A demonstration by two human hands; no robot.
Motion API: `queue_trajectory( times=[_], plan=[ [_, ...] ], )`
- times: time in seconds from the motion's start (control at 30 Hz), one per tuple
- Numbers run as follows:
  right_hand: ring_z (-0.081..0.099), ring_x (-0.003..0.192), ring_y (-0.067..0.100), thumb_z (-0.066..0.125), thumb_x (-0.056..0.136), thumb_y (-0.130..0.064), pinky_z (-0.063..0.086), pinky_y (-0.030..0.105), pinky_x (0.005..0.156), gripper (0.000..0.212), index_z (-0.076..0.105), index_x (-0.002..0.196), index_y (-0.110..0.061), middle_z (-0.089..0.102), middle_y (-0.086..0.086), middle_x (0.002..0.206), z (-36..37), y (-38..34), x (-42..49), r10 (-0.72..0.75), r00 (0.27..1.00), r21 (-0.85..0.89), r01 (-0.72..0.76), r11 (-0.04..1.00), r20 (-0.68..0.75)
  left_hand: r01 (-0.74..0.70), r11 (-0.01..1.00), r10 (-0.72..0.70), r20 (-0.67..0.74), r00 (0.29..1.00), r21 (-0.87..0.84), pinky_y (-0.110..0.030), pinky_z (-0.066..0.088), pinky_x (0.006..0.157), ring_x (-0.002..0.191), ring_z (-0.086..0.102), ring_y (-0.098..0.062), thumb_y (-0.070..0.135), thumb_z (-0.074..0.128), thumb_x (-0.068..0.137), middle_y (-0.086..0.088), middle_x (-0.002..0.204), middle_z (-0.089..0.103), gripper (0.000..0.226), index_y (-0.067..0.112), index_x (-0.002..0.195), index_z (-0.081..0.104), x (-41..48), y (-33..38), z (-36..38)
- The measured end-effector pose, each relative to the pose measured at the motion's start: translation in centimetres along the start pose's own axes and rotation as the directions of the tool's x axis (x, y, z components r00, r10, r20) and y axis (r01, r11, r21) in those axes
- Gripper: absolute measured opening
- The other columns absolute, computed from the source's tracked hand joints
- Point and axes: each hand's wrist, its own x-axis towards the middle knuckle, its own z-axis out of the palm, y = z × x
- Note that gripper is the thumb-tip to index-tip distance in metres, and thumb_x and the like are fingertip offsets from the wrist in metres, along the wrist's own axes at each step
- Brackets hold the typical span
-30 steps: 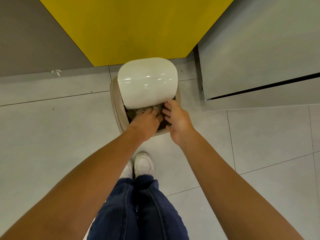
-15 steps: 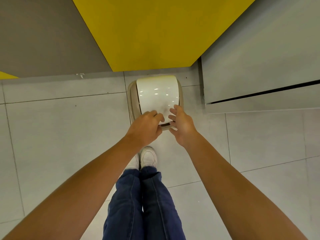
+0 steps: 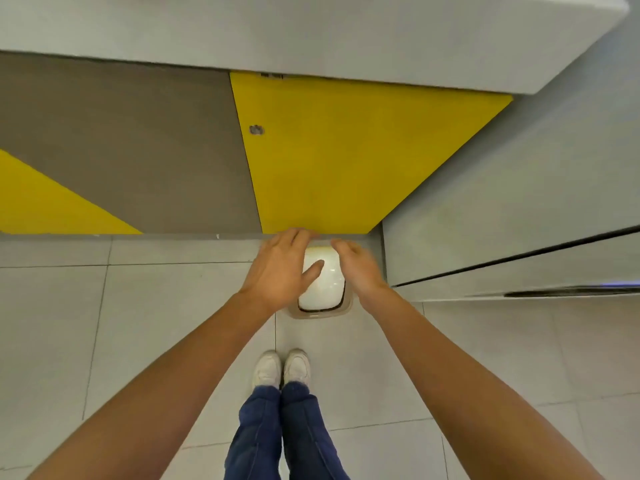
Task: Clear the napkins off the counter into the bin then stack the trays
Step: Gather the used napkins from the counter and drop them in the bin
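Bin (image 3: pixel 323 292) shows between left hand (image 3: pixel 277 271) and right hand (image 3: pixel 360 268), fingers (image 3: pixel 294 239) loose.

We identify a canteen or fast-food service area: yellow-and-brown panelled front (image 3: pixel 346 150) under a grey surface (image 3: pixel 311 29), tiled floor (image 3: pixel 156 323), swing-lid bin (image 3: pixel 322 289).

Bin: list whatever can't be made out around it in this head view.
Head view only:
1. Inside of the bin: covered by the white lid.
2. Bin's left side: behind the left hand.
3. Right hand fingertips: smeared by motion blur.
4. Counter beyond its near strip: cut off by the upper frame edge.
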Motion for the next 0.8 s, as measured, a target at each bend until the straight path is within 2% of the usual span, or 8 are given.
queue_trajectory(
  times=[0.07, 0.13, 0.3, 0.4, 0.53, 0.6, 0.8],
  plan=[
    [0.045, 0.123, 0.019, 0.039, 0.097, -0.031, 0.032, 0.029, 0.092, 0.038, 0.053, 0.130, -0.019, 0.049, 0.002, 0.138, -1.2, -3.0, -1.9, -0.084, 0.996, -0.010, 0.084, 0.996, 0.007, 0.013, 1.000, -0.015, -0.080, 0.997, -0.025, -0.038, 0.038, 0.096, 0.120, 0.047, -0.027, 0.033, 0.060, 0.089, -0.006, 0.130, 0.053, 0.049, 0.014, 0.132, 0.048, -0.1, 1.6, -3.7],
    [0.043, 0.129, 0.018, 0.040, 0.098, -0.032, 0.031, 0.026, 0.092, 0.038, 0.053, 0.131, -0.019, 0.048, 0.000, 0.141, -2.4, -6.0, -3.7, -0.167, 0.986, -0.037, 0.167, 0.985, 0.002, 0.025, 0.999, -0.030, -0.153, 0.988, -0.036, -0.038, 0.037, 0.096, 0.121, 0.046, -0.027, 0.033, 0.060, 0.088, -0.006, 0.130, 0.052, 0.050, 0.015, 0.133, 0.047, -0.2, 3.1, -7.1],
    [0.046, 0.125, 0.014, 0.046, 0.096, -0.031, 0.034, 0.024, 0.092, 0.035, 0.058, 0.126, -0.017, 0.053, 0.000, 0.137, -4.0, -11.9, -7.4, -0.335, 0.942, -0.048, 0.335, 0.941, 0.022, 0.027, 0.998, -0.044, -0.281, 0.959, -0.065, -0.040, 0.038, 0.100, 0.122, 0.044, -0.026, 0.034, 0.059, 0.089, -0.006, 0.132, 0.050, 0.050, 0.016, 0.134, 0.045, -1.1, 6.0, -14.4],
    [0.051, 0.116, 0.012, 0.054, 0.092, -0.031, 0.036, 0.021, 0.088, 0.033, 0.060, 0.121, -0.017, 0.058, 0.000, 0.128, -4.4, -14.7, -9.2, -0.434, 0.901, -0.026, 0.434, 0.901, -0.008, -0.014, 0.999, -0.001, -0.343, 0.939, -0.039, -0.042, 0.039, 0.099, 0.120, 0.046, -0.025, 0.034, 0.062, 0.087, -0.006, 0.131, 0.051, 0.051, 0.016, 0.132, 0.046, -1.6, 7.2, -18.2],
    [0.052, 0.104, 0.012, 0.062, 0.088, -0.032, 0.039, 0.021, 0.084, 0.040, 0.056, 0.124, -0.017, 0.057, 0.001, 0.121, -4.6, -18.5, -11.2, -0.563, 0.825, -0.055, 0.560, 0.826, -0.048, -0.051, 0.998, 0.064, -0.410, 0.910, 0.043, -0.039, 0.038, 0.101, 0.122, 0.045, -0.023, 0.034, 0.064, 0.085, -0.003, 0.132, 0.051, 0.054, 0.017, 0.133, 0.046, -1.9, 8.4, -23.1],
    [0.053, 0.105, 0.013, 0.062, 0.087, -0.032, 0.040, 0.023, 0.086, 0.041, 0.055, 0.125, -0.019, 0.056, 0.002, 0.123, -4.7, -20.3, -11.9, -0.613, 0.789, -0.064, 0.610, 0.790, -0.048, -0.049, 0.997, 0.070, -0.446, 0.892, 0.059, -0.037, 0.036, 0.102, 0.123, 0.044, -0.022, 0.034, 0.065, 0.084, -0.003, 0.134, 0.050, 0.056, 0.017, 0.134, 0.045, -1.9, 8.5, -25.4],
    [0.052, 0.112, 0.013, 0.060, 0.088, -0.036, 0.042, 0.025, 0.091, 0.046, 0.050, 0.131, -0.024, 0.055, -0.003, 0.123, -4.3, -26.0, -12.6, -0.689, 0.722, -0.072, 0.686, 0.724, -0.058, -0.019, 0.996, 0.063, -0.510, 0.858, 0.091, -0.043, 0.037, 0.100, 0.122, 0.043, -0.022, 0.040, 0.062, 0.084, 0.000, 0.135, 0.048, 0.060, 0.023, 0.137, 0.039, -0.5, 8.0, -30.5]
  ],
)
